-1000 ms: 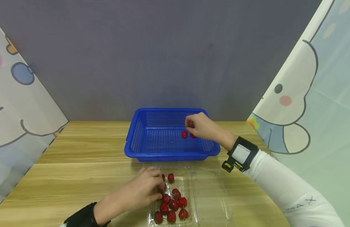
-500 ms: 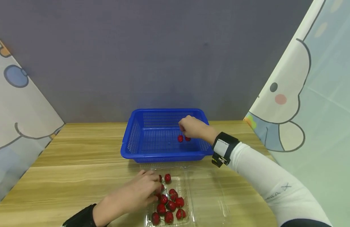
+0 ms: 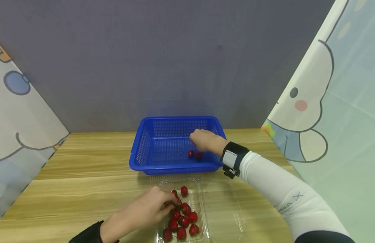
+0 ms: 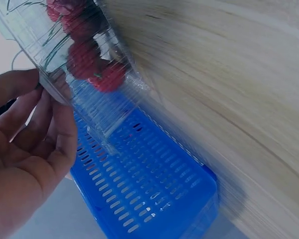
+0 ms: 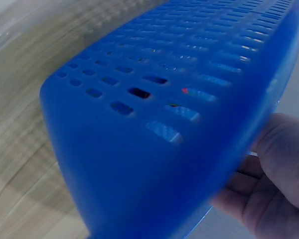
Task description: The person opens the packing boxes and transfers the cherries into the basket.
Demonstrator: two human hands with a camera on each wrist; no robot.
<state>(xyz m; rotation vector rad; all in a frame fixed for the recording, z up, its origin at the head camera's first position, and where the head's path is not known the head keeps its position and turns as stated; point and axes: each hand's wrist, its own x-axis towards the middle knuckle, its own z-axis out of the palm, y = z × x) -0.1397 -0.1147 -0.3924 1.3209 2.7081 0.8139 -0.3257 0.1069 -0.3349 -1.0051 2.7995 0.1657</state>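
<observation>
My left hand [image 3: 154,206] reaches over the left side of a clear plastic clamshell box [image 3: 202,216], thumb and forefinger pinching a thin cherry stem among red cherries [image 3: 183,221]. In the left wrist view, the box wall partly covers the left hand's [image 4: 35,134] fingertips. My right hand [image 3: 205,139] is over the right half of a blue slotted basket [image 3: 178,166], fingers curled downward. Two cherries [image 3: 195,155] hang just below it, held by their stems, which are too small to see. In the right wrist view, the basket [image 5: 139,164] hides the fingertips of the right hand [image 5: 274,184].
The clamshell's transparent lid [image 3: 224,209] lies unfolded to the right of its tray. Behind the basket stands a grey panel [image 3: 175,60]. Printed cartoon sheets [image 3: 351,111] flank the wooden tabletop [image 3: 93,168].
My right hand has come lower and nearer with the two cherries, inside the basket. My left hand shifted first left, then right; the upper cherries in the box moved right with it.
</observation>
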